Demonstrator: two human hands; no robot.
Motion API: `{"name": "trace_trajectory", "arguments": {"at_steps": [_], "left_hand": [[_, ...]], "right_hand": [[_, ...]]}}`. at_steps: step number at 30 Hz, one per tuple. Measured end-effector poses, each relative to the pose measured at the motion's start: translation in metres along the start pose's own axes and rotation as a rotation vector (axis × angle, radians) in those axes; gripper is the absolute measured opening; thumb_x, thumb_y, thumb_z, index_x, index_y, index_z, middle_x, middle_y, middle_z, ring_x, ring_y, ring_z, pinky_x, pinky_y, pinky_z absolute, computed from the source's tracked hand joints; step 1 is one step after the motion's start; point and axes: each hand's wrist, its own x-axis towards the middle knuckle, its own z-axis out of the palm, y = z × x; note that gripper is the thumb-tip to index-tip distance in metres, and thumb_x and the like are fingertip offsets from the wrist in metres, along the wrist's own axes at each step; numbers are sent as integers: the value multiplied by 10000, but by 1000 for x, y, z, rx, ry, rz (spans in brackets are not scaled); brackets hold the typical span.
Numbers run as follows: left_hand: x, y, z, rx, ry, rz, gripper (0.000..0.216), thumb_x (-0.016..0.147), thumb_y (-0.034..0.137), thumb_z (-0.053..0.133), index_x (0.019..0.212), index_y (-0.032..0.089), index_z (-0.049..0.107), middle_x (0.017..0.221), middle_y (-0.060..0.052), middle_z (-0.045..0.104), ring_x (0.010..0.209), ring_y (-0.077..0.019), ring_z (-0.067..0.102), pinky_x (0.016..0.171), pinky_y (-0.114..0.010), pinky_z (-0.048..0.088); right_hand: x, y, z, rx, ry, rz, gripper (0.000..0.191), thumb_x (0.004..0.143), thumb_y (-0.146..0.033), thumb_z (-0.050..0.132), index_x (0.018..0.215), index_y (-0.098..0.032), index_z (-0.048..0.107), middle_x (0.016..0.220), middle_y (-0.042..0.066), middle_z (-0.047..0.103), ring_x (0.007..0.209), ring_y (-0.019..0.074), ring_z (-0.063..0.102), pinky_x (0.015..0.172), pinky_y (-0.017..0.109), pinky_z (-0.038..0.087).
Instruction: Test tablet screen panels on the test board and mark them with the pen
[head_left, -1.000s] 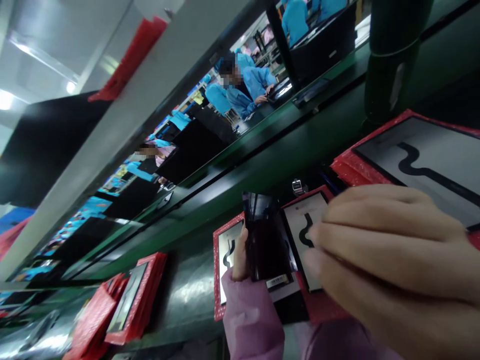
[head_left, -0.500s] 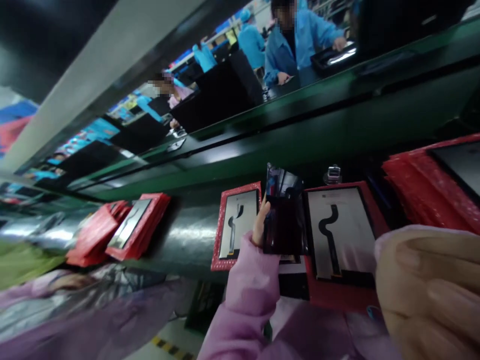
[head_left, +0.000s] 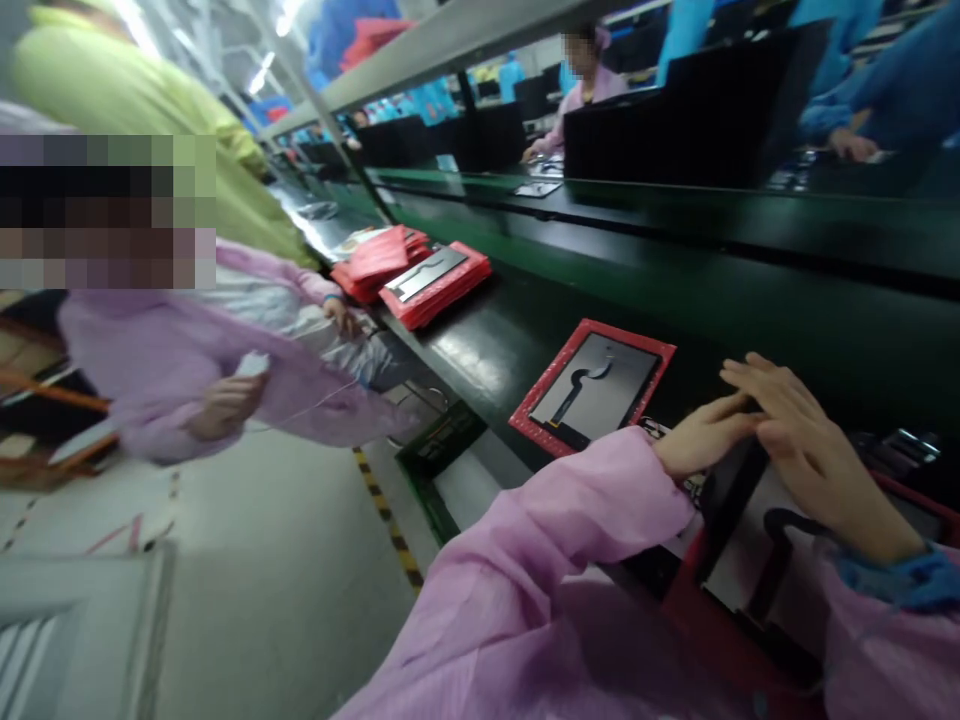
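My left hand (head_left: 705, 437) reaches in from the left, thumb and fingers close together. Its fingertips are partly covered by my right hand, so what they hold, if anything, is hidden. My right hand (head_left: 825, 470) crosses over them with its fingers stretched out, a blue band at the wrist. Beneath both hands lies a grey-backed display panel (head_left: 802, 585) with a black flex cable, on a red bubble bag (head_left: 690, 610). Left of my hands, another display panel (head_left: 604, 375) with a curved black cable rests on a red bubble bag (head_left: 525, 410).
Stacked red bubble bags (head_left: 450, 290) with a panel on top lie farther along the dark bench (head_left: 517, 300). A small metal object (head_left: 911, 450) stands behind my right hand. At left sits a person in a pink smock (head_left: 150, 370); a green-edged bin (head_left: 427, 500) is below the bench.
The view has swung left. My right hand has moved from the right foreground to my left hand. The dark glossy panel held in my left hand earlier can no longer be made out.
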Motion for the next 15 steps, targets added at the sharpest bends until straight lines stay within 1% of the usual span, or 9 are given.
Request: {"name": "trace_trajectory", "arguments": {"at_steps": [3, 5, 6, 8, 10, 12, 13, 14, 15], "left_hand": [[7, -2, 6, 147, 33, -21, 263, 919, 290, 552, 1085, 125, 672, 1224, -130, 671, 1224, -279, 605, 1096, -419, 448], [2, -2, 6, 169, -4, -4, 274, 923, 337, 573, 1076, 139, 685, 1220, -115, 672, 1230, -274, 599, 1107, -412, 440], [-4, -1, 4, 138, -21, 3, 311, 929, 361, 572, 1121, 143, 683, 1253, -115, 664, 1256, -272, 585, 1119, -412, 431], [-25, 2, -9, 14, -28, 16, 420, 937, 390, 564, 1271, 147, 638, 1351, -130, 627, 1315, -270, 550, 1132, -425, 417], [-57, 6, -36, -126, 28, 49, 506, 921, 372, 597, 1380, 162, 577, 1421, -143, 590, 1336, -281, 538, 1110, -449, 430], [-94, 9, -77, -220, 202, 114, 415, 874, 311, 670, 1264, 169, 670, 1350, -131, 647, 1236, -279, 607, 1054, -424, 460], [-112, 9, -101, -301, 349, 130, 334, 847, 260, 694, 1161, 148, 718, 1279, -134, 684, 1136, -271, 656, 996, -398, 486], [-130, 8, -126, -415, 537, 108, 251, 835, 212, 692, 1059, 113, 744, 1168, -146, 723, 1031, -260, 690, 938, -376, 502], [-147, 6, -152, -556, 784, 60, 178, 821, 169, 689, 966, 86, 750, 1031, -150, 747, 926, -248, 706, 877, -360, 515]], "right_hand": [[3, 15, -1, -37, 36, -109, 460, 1068, -418, 258, 1236, -171, 607, 1256, 153, 662, 1340, 342, 524, 1144, 631, 373], [3, 19, -3, -79, 67, -158, 414, 1059, -376, 290, 1146, -153, 627, 1166, 156, 683, 1245, 358, 586, 1097, 660, 406], [3, 20, -4, -90, 74, -168, 393, 1054, -355, 304, 1133, -151, 630, 1151, 155, 685, 1227, 361, 595, 1086, 668, 412], [2, 19, -7, -103, 76, -169, 363, 1043, -324, 327, 1134, -156, 636, 1151, 147, 684, 1228, 360, 595, 1087, 671, 413], [2, 18, -11, -121, 69, -154, 348, 1038, -320, 346, 1117, -165, 647, 1145, 133, 689, 1225, 356, 600, 1088, 665, 420], [3, 16, -13, -156, 66, -146, 343, 1037, -344, 370, 1077, -164, 659, 1114, 125, 700, 1191, 355, 622, 1074, 658, 442], [3, 15, -14, -175, 69, -147, 346, 1036, -366, 385, 1060, -161, 663, 1096, 124, 706, 1168, 356, 635, 1065, 656, 451], [4, 15, -14, -192, 70, -146, 357, 1034, -388, 396, 1048, -156, 667, 1088, 125, 708, 1152, 359, 642, 1061, 654, 457], [4, 15, -14, -206, 73, -143, 373, 1034, -408, 400, 1037, -152, 671, 1081, 126, 710, 1141, 360, 647, 1060, 651, 459]]}}
